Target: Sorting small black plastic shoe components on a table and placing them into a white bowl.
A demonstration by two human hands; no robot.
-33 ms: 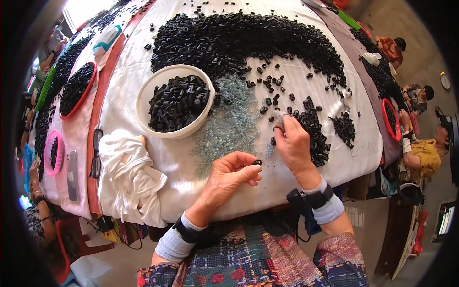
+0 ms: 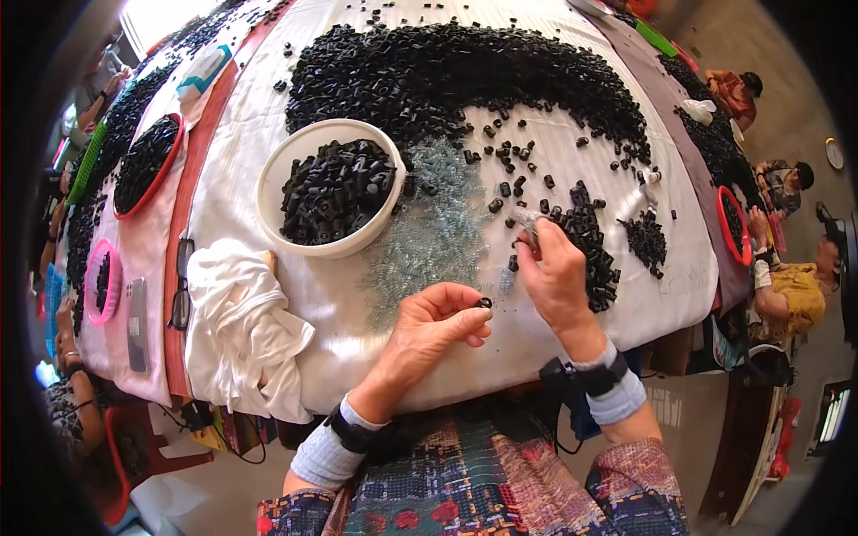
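Note:
Between the thumb and fingers of my left hand [image 2: 433, 320] is a small black cylindrical part [image 2: 483, 303], its round open end showing. My right hand [image 2: 556, 268] is closed in a pinch, with something greyish [image 2: 527, 217] at its fingertips that I cannot make out. It hovers over the white cloth [image 2: 429, 371], just left of a pile of black parts [image 2: 590, 241]. A heap of fine, pale blue-grey pieces [image 2: 424, 232] resembling tiny springs lies beyond my left hand. Farther left stands a white bowl [image 2: 264, 219] full of black cylindrical parts [image 2: 340, 192].
A large mound of black parts [image 2: 384, 80] spreads along the far side. At right is a small cluster of tiny black pieces [image 2: 645, 234]. A crumpled white cloth [image 2: 241, 330], glasses [image 2: 181, 299] and a phone [image 2: 136, 326] lie left. Other people sit at both sides.

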